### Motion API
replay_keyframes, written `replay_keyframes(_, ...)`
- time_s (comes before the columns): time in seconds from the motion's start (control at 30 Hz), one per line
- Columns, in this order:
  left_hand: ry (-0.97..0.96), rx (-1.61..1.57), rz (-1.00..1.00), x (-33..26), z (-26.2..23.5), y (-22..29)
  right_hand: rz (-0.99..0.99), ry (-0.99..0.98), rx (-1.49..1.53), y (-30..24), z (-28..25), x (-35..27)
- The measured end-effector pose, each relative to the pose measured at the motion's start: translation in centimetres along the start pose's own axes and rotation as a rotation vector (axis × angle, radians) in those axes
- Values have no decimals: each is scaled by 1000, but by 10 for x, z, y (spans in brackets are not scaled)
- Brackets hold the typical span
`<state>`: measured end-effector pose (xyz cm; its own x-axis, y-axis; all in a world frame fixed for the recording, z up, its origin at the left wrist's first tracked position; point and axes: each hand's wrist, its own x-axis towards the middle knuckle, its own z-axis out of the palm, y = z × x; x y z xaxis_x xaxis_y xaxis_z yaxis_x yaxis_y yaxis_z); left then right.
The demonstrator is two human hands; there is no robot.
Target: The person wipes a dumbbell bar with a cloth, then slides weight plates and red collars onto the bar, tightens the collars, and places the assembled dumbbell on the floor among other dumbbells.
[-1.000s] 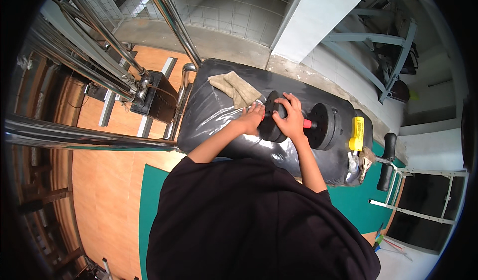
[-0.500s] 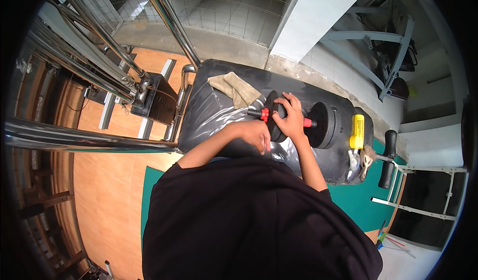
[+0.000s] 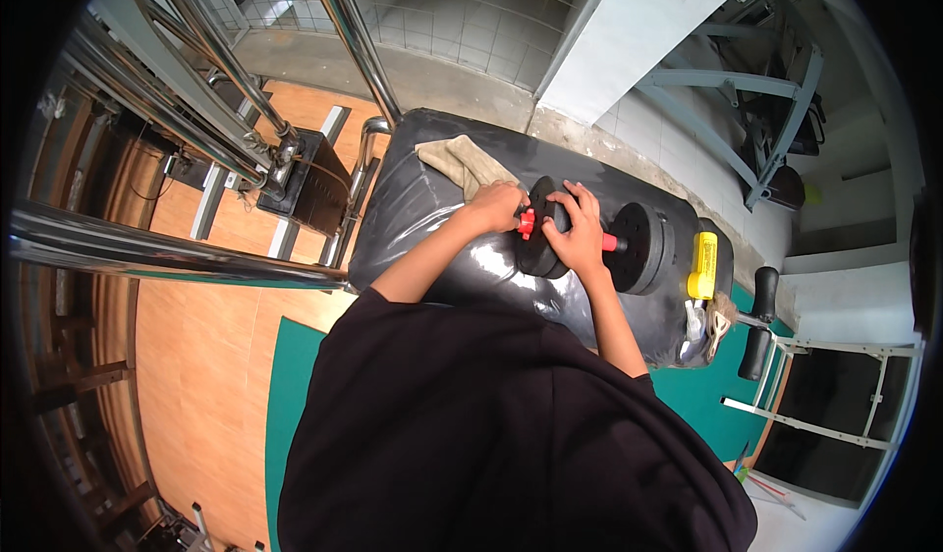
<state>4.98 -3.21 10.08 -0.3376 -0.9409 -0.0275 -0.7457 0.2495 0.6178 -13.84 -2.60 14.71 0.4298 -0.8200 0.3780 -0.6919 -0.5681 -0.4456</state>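
An adjustable dumbbell with black round plates and a red grip sleeve lies on a black padded bench. At its left end sits a red star-shaped collar nut. My left hand closes around the bar end beside that nut and covers the threaded tip. Over the left plates my right hand is curled, its fingers across their top and thumb on the near face. A folded beige cloth lies just beyond my left hand.
A yellow bottle-like object lies at the bench's right end, with a clear plastic piece and a brush-like item nearby. Chrome machine posts rise on the left. A roller frame stands right, over a green mat.
My left hand has moved from the near side of the left plates up and left onto the bar end, covering the thread. My right hand stays on the plates. The view has shifted slightly.
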Motion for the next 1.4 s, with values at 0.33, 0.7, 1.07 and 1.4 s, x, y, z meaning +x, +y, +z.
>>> replay_keyframes(0.33, 32, -141, 71, 1, 37, -4, 9, 3, 21, -2, 1, -1)
replay_keyframes(0.7, 101, -211, 163, -9, 47, -6, 5, 16, 34, -3, 3, 1)
replay_keyframes(1.07, -198, -436, 23, 13, 12, -4, 6, 9, 39, -1, 2, 1)
replay_keyframes(1.4, 387, 176, 358, -25, 56, 5, -4, 23, 6, -3, 7, -1)
